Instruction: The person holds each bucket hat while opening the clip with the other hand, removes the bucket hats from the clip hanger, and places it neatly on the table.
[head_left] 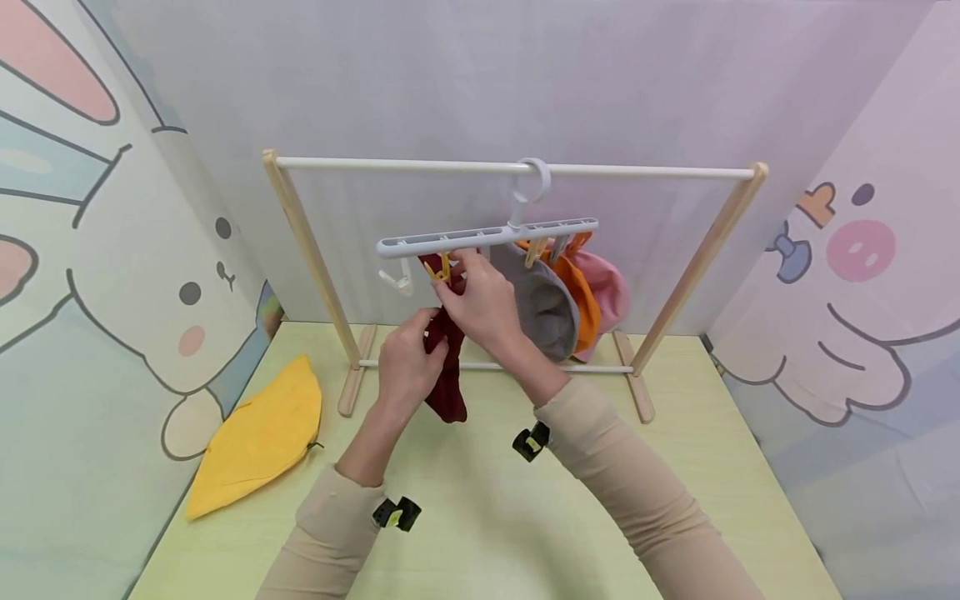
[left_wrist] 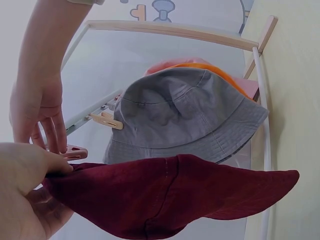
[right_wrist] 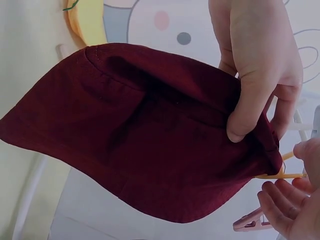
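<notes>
A dark red bucket hat hangs from my left hand, which grips its edge between thumb and fingers. At that edge my right hand pinches a yellow clothespin, whose tips meet the cloth in the right wrist view. Whether the clothespin bites on the hat, I cannot tell. The clothespin belongs to a pale grey clip hanger. Right of my hands, a grey bucket hat, an orange hat and a pink hat hang from it. A pinkish clothespin is beside my right fingers.
The hanger hooks over the white bar of a rack with wooden legs. A yellow hat lies on the table at the left. A white clip dangles at the hanger's left end. Cartoon-printed walls enclose the table.
</notes>
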